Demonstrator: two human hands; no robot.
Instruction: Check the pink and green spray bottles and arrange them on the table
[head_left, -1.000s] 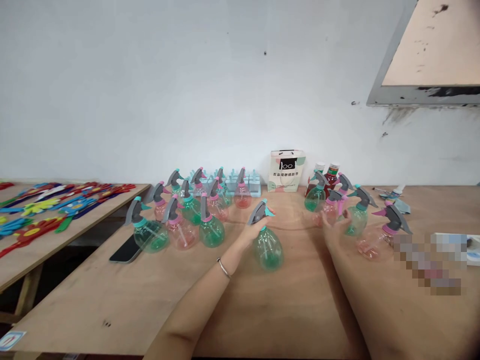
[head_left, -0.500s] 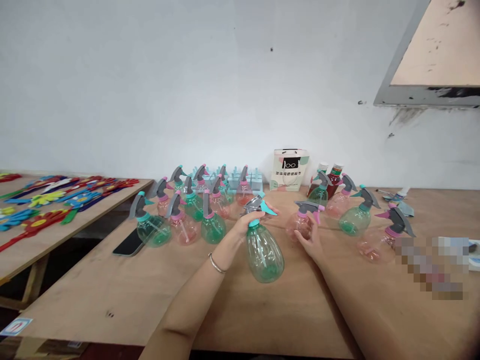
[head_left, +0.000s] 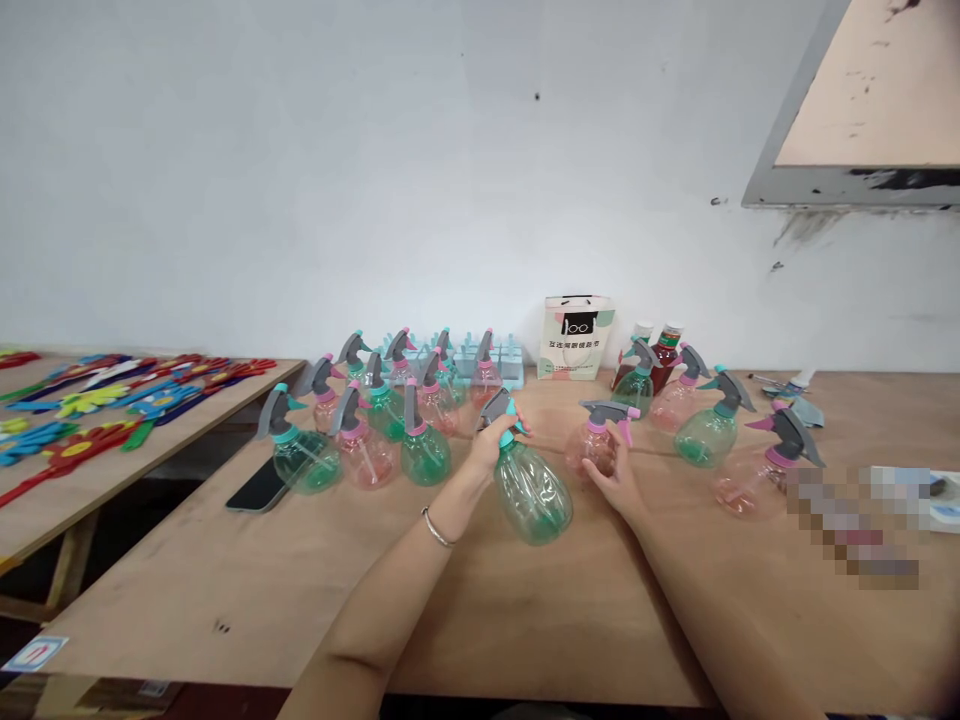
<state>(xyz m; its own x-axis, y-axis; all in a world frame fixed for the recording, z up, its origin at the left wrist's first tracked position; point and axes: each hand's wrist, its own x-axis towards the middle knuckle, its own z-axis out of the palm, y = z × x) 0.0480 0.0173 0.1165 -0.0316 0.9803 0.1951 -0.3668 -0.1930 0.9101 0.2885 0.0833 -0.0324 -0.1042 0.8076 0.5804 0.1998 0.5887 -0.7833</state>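
Observation:
My left hand (head_left: 495, 440) is closed round the neck of a green spray bottle (head_left: 534, 500) with a grey and teal head, its body tilted down to the right. My right hand (head_left: 615, 472) grips a pink spray bottle (head_left: 587, 448) with a grey and pink head, which looks to stand on the table. To the left are several more bottles, among them a green one (head_left: 426, 457) and a pink one (head_left: 367, 458). On the right, a green bottle (head_left: 705, 438) and a pink bottle (head_left: 742, 487) stand close to my right hand.
A phone (head_left: 259, 487) lies at the left of the wooden table (head_left: 300, 600). By the wall stand a pale blue rack (head_left: 512, 368), a paper bag (head_left: 576, 340) and red bottles (head_left: 665, 350). Colourful hand-shaped pieces (head_left: 94, 398) cover another table on the left.
My left hand has drawn the green bottle slightly up, and its body leans more to the right. The grip of my right hand on the pink bottle looks the same.

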